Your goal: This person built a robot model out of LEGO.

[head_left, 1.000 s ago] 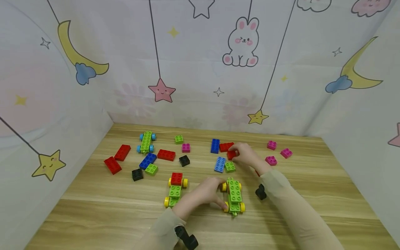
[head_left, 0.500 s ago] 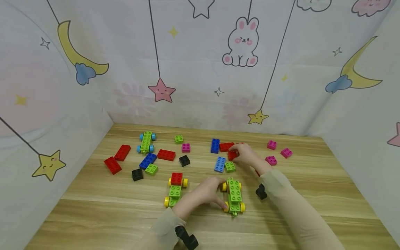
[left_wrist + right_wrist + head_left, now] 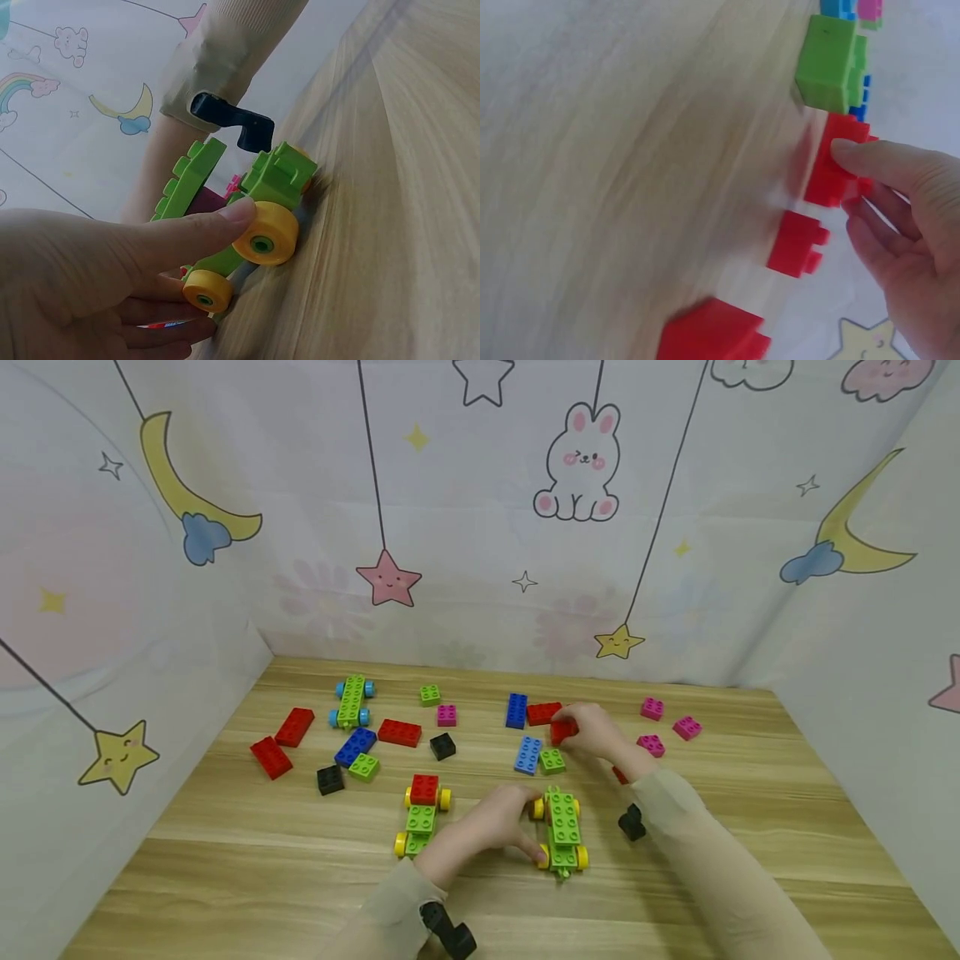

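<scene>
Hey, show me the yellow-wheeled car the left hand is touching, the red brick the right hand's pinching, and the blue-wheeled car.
Yellow-wheeled car (image 3: 564, 822): head view, green studded top.
Red brick (image 3: 826, 180): right wrist view, smooth side.
Blue-wheeled car (image 3: 351, 700): head view, green studded body.

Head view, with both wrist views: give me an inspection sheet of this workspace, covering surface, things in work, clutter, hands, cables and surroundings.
Surface: wood-grain table, blocks spread across it.
Things in work: green car with yellow wheels; red block.
Clutter: second yellow-wheeled car bearing a red piece; blue-wheeled base; loose blocks in red, blue, black, green and pink.
Hands: left hand holds the green car, thumb on a wheel; right hand pinches the red block.
Cables: nothing seen.
Surroundings: pale cloth printed with moons, stars and a rabbit.
</scene>
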Demonstrator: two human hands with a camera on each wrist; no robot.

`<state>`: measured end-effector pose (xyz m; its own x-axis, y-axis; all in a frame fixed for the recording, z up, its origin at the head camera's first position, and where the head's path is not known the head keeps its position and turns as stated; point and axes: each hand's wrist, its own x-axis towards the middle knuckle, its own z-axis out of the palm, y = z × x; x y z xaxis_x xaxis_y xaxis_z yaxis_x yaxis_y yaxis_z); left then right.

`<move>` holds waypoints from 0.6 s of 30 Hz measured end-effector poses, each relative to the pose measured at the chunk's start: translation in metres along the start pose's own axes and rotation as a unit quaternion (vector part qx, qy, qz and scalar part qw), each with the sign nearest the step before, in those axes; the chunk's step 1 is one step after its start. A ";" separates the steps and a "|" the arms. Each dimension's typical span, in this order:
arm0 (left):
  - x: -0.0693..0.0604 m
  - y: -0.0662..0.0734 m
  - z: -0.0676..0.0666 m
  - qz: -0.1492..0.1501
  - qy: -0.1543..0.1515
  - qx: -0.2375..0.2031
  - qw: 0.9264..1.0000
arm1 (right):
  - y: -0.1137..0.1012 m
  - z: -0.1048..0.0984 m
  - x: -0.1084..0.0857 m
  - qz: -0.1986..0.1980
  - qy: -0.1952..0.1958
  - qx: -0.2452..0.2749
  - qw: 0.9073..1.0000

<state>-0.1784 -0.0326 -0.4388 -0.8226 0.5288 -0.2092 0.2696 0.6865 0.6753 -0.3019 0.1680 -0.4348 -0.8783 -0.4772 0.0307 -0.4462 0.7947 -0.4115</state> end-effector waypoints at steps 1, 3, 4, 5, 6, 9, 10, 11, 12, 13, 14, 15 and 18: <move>0.000 0.000 0.000 0.000 0.000 -0.001 1.000 | -0.001 -0.002 -0.002 -0.003 0.005 0.001 1.000; 0.000 0.000 0.000 -0.001 -0.001 -0.001 1.000 | -0.002 -0.005 -0.005 -0.004 0.014 0.008 1.000; 0.000 0.000 0.000 -0.001 -0.001 -0.001 1.000 | -0.003 -0.007 -0.007 -0.003 0.018 0.015 1.000; 0.000 0.000 0.001 -0.002 -0.001 -0.002 1.000 | -0.004 -0.009 -0.009 -0.006 0.023 0.017 1.000; 0.000 0.000 0.001 -0.002 -0.002 -0.002 1.000 | -0.006 -0.011 -0.012 -0.006 0.028 0.021 0.999; 0.000 -0.001 0.001 0.000 -0.002 -0.006 1.000 | -0.010 -0.016 -0.018 -0.011 0.047 0.024 0.999; 0.000 -0.001 0.001 0.001 -0.003 -0.007 1.000 | -0.011 -0.017 -0.020 -0.011 0.054 0.027 0.998; 0.000 -0.001 0.001 0.002 -0.002 -0.008 1.000 | -0.012 -0.018 -0.022 -0.015 0.063 0.027 0.998; 0.000 -0.001 0.001 0.003 -0.002 -0.009 1.000 | -0.014 -0.020 -0.025 -0.017 0.072 0.030 0.997; 0.000 -0.001 0.001 0.003 -0.002 -0.009 1.000 | -0.015 -0.021 -0.027 -0.021 0.081 0.033 0.996; 0.000 -0.001 0.001 0.003 -0.001 -0.008 1.000 | -0.017 -0.022 -0.030 -0.026 0.091 0.037 0.995; 0.000 -0.001 0.001 0.003 -0.001 -0.009 1.000 | -0.018 -0.023 -0.032 -0.031 0.099 0.042 0.994; 0.000 -0.001 0.001 0.001 -0.001 -0.012 1.000 | -0.023 -0.027 -0.041 -0.044 0.117 0.060 0.990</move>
<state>-0.1781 -0.0329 -0.4401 -0.8214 0.5308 -0.2087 0.2591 0.6732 0.6926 -0.2603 0.1791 -0.4015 -0.8584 -0.4327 0.2755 -0.5123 0.6966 -0.5023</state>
